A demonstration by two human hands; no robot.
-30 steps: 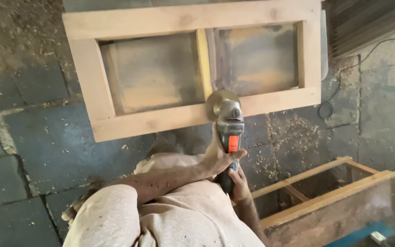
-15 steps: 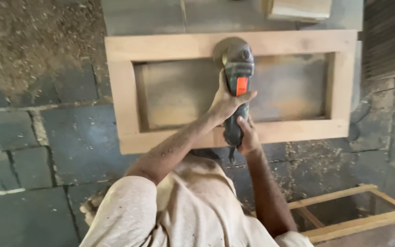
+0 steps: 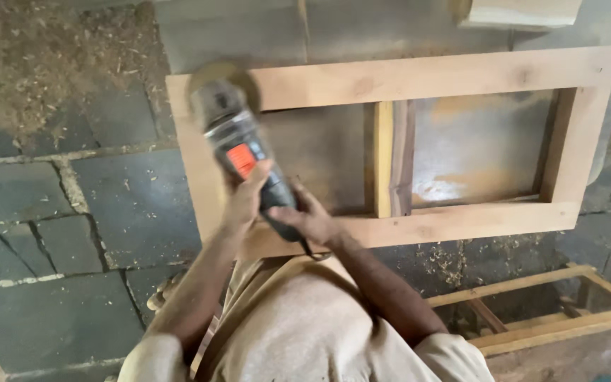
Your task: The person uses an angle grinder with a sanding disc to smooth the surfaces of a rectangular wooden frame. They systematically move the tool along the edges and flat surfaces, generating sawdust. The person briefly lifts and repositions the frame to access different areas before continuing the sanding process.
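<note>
Left hand: the left hand (image 3: 243,201) wraps the angle grinder (image 3: 243,152) around its middle, just below the orange switch, fingers curled tight on the body.
Right hand: the right hand (image 3: 305,218) closes on the dark rear handle, fingers folded round it, thumb side up.
Grinder: tilted, head pointing up and left, its disc (image 3: 222,76) lying on the far left corner of the wooden frame (image 3: 426,78).
Frame: a pale rectangular frame with one upright middle bar (image 3: 383,159), lying flat on a grey bench (image 3: 235,32).
Floor: dark stone slabs (image 3: 51,212) strewn with shavings and sawdust.
Nearby: a second wooden frame (image 3: 532,311) lies low at the right; a pale wood block (image 3: 518,13) sits at the top edge.
</note>
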